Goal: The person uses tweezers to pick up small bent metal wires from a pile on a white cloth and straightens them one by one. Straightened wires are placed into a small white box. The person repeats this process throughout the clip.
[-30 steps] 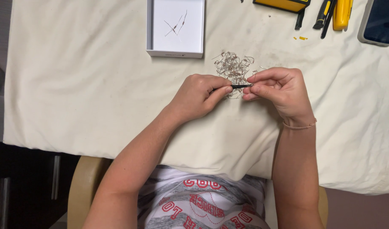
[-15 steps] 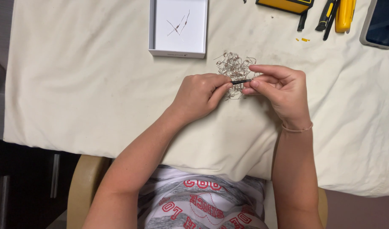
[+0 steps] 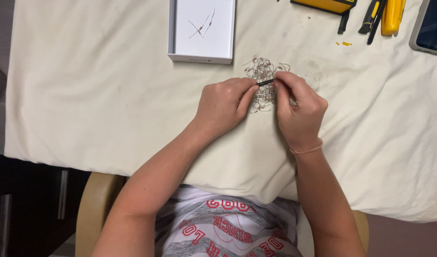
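Note:
A tangled pile of small wire-leaded components (image 3: 262, 71) lies on the cream cloth (image 3: 109, 104) covering the table. My left hand (image 3: 224, 103) and my right hand (image 3: 298, 107) meet over the near side of the pile. Between their fingertips runs a thin black rod-like tool (image 3: 265, 82), pinched at both ends. What the tool's tip touches is hidden by my fingers. A shallow white box (image 3: 202, 28) sits farther back, with two or three loose components (image 3: 202, 26) inside it.
Along the far edge lie a yellow-and-black case (image 3: 325, 4), yellow-and-black hand tools (image 3: 385, 14) and a dark phone (image 3: 430, 26) at the right. Small yellow scraps (image 3: 343, 44) dot the cloth. The chair's wooden back (image 3: 92, 209) shows at my sides.
Both hands have drifted slightly up and left over the pile, still pinching the black tool between them. The pile and the box have not moved.

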